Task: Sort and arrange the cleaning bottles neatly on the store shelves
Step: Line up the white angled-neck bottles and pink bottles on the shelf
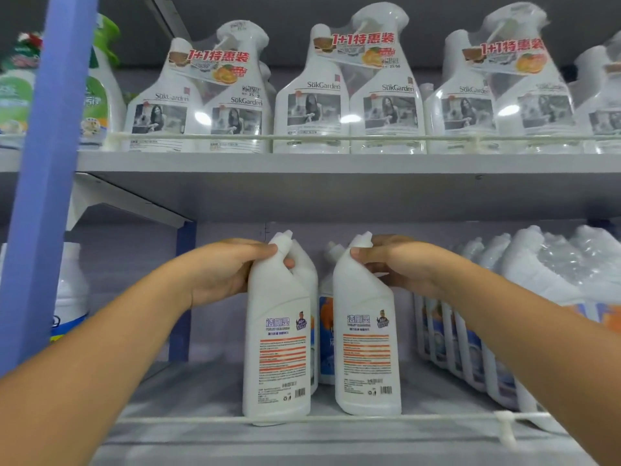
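Head view: we face a grey store shelf unit (302, 196) with a blue post (43, 183) at the left. On the upper shelf (336, 161), behind a thin white rail, stand shrink-wrapped twin packs (349, 95) of clear spray bottles with red promo stickers; green and white bottles (100, 95) stand at the far left. On the lower shelf (188, 391), at the right, a row of wrapped white bottles (477, 331) leans back; at the far left a white jug (70, 290) shows past the post.

Our two bare forearms reach in from the bottom corners. Each hand holds one white toilet cleaner bottle, both upright at the front edge just behind the rail (369, 419), back labels towards us, with a small gap between them. Our left hand (221, 274) grips the left bottle (279, 338) at its neck, fingers curled round it. Our right hand (400, 264) clamps the right bottle (368, 334) at the neck, thumb in front, fingers behind. More bottles (326, 331) stand just behind these two.
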The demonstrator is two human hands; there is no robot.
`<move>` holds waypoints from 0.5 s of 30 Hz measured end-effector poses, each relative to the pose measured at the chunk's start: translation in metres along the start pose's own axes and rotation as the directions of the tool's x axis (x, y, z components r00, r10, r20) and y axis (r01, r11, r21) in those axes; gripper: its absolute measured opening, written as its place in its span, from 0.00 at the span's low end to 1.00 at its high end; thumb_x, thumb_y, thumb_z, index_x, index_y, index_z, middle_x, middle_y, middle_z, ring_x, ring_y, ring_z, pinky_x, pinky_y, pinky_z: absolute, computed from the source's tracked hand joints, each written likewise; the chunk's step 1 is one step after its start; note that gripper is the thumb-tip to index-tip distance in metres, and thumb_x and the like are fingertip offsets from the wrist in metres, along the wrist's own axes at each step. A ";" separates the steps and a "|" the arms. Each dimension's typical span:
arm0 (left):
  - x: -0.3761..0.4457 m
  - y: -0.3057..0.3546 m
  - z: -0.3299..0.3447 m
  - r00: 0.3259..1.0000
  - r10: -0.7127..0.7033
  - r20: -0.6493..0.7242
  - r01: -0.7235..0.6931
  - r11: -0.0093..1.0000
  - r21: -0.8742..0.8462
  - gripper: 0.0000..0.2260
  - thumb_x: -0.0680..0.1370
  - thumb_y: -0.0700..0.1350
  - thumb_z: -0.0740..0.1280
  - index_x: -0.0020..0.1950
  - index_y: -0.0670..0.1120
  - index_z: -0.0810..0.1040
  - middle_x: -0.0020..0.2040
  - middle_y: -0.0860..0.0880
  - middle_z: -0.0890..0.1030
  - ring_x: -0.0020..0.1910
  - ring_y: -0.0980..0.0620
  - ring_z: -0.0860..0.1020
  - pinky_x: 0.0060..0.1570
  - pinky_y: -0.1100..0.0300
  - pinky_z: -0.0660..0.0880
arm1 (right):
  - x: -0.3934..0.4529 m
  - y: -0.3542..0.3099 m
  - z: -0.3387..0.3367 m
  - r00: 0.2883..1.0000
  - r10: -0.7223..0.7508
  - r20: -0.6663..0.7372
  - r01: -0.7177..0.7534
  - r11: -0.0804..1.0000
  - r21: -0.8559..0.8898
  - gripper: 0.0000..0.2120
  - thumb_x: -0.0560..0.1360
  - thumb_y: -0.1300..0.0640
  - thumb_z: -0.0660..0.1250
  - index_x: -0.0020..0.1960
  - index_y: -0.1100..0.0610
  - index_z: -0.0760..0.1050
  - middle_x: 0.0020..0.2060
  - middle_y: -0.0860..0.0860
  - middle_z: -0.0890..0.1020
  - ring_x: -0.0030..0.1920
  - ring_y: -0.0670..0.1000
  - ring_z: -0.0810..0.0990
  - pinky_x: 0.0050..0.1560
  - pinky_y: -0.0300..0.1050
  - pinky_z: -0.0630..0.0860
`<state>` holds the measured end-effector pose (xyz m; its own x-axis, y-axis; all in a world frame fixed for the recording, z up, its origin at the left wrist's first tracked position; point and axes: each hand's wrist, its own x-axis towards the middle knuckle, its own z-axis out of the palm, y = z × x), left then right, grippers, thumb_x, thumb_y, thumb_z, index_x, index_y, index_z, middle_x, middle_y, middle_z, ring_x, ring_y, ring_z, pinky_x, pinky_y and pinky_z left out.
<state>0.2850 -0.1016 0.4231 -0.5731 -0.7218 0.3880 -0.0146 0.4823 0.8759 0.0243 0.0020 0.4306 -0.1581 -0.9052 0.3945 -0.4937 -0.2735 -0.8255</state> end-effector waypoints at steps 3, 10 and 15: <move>-0.001 0.003 -0.004 1.000 0.004 -0.001 -0.004 0.998 0.059 0.14 0.82 0.47 0.66 0.62 0.41 0.82 0.58 0.45 0.86 0.60 0.46 0.83 0.64 0.49 0.77 | 0.004 0.001 0.003 1.000 -0.011 0.006 0.011 1.000 0.008 0.11 0.80 0.51 0.69 0.60 0.53 0.76 0.53 0.52 0.86 0.55 0.52 0.85 0.60 0.50 0.80; -0.010 0.008 0.002 0.994 0.006 -0.109 0.003 0.996 0.086 0.15 0.77 0.52 0.73 0.58 0.43 0.84 0.53 0.46 0.87 0.55 0.48 0.84 0.51 0.58 0.79 | 0.004 -0.001 0.016 0.985 -0.083 -0.151 0.054 0.981 -0.186 0.17 0.76 0.45 0.73 0.62 0.49 0.75 0.49 0.47 0.83 0.46 0.48 0.82 0.35 0.40 0.75; -0.014 0.004 0.030 0.926 0.162 -0.341 -0.063 0.957 0.284 0.17 0.73 0.62 0.74 0.52 0.50 0.84 0.46 0.50 0.86 0.41 0.55 0.83 0.37 0.65 0.76 | 0.010 -0.001 0.032 0.926 -0.262 -0.273 0.112 0.879 -0.464 0.19 0.74 0.41 0.73 0.59 0.50 0.76 0.52 0.51 0.82 0.48 0.54 0.83 0.45 0.50 0.82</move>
<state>0.2686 -0.0746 0.4121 -0.2536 -0.7596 0.5989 -0.2111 0.6477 0.7321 0.0503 -0.0171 0.4224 -0.2507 -0.6775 0.6915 -0.8484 -0.1903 -0.4940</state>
